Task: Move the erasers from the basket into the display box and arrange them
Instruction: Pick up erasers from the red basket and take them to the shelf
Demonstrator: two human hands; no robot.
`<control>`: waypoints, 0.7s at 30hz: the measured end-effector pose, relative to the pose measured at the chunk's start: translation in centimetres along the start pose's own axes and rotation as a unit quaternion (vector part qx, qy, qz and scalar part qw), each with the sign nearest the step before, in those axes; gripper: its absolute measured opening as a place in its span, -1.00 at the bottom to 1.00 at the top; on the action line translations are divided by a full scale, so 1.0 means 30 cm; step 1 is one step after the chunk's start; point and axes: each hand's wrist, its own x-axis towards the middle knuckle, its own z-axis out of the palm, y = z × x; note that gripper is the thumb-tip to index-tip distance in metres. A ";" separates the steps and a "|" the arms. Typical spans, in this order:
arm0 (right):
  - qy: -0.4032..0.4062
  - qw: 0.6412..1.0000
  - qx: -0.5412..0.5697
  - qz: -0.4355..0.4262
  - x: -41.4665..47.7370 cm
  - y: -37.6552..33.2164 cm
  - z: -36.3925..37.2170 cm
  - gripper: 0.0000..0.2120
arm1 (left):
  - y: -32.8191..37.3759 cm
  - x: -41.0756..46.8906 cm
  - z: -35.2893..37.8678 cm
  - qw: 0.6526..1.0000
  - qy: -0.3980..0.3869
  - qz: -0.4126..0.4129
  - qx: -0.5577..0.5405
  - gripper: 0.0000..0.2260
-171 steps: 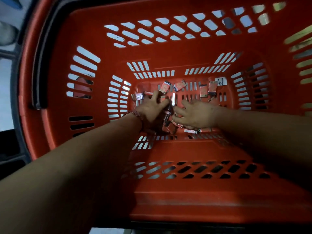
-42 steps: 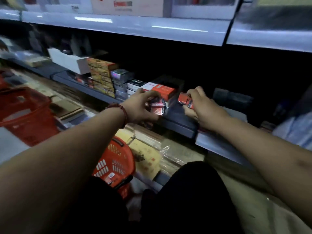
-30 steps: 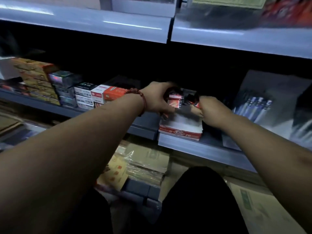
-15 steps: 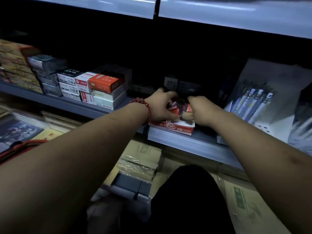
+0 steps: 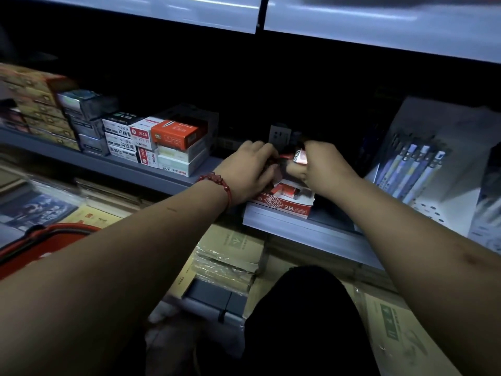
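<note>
- Head view shows the grey shelf (image 5: 298, 229) where the work goes on. The red basket (image 5: 40, 245) sits low at the left with its inside hidden, so I cannot tell how many remain there.
- On the shelf's front edge stands the display box (image 5: 282, 206), marked 2B, with a few erasers (image 5: 287, 191) lying in it; it looks only partly filled.
- Above it, the left hand (image 5: 249, 172) is curled round what look like several red ones.
- Beside it, the right hand (image 5: 322, 169) pinches one wrapped eraser (image 5: 301, 157), not yet set down.
- Arranging looks barely begun.

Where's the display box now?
The display box sits centre of the head view on the grey shelf, beneath the left hand and right hand, left of the pens.
</note>
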 end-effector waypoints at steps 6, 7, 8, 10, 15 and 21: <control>-0.015 0.998 -0.014 -0.052 0.002 -0.027 0.098 -0.72 | -0.017 -0.022 0.007 0.997 0.035 -0.065 -0.007 -0.76; -0.028 0.998 -0.014 -0.051 0.002 -0.021 0.115 -0.63 | -0.024 -0.030 0.003 0.997 0.032 -0.067 -0.019 -0.77; -0.033 0.999 -0.007 -0.042 0.001 -0.014 0.125 -0.55 | -0.033 -0.040 -0.003 0.997 0.027 -0.068 -0.029 -0.78; -0.036 0.999 0.011 -0.017 -0.003 -0.003 0.130 -0.43 | -0.050 -0.063 -0.020 0.997 0.014 -0.067 -0.033 -0.78; -0.021 0.999 0.007 -0.023 -0.033 -0.004 0.103 -0.38 | -0.082 -0.129 -0.073 0.997 0.003 -0.074 -0.013 -0.72; 0.039 0.992 0.005 -0.120 -0.071 -0.113 0.086 -0.44 | -0.116 -0.222 -0.160 0.996 -0.023 -0.070 0.055 -0.58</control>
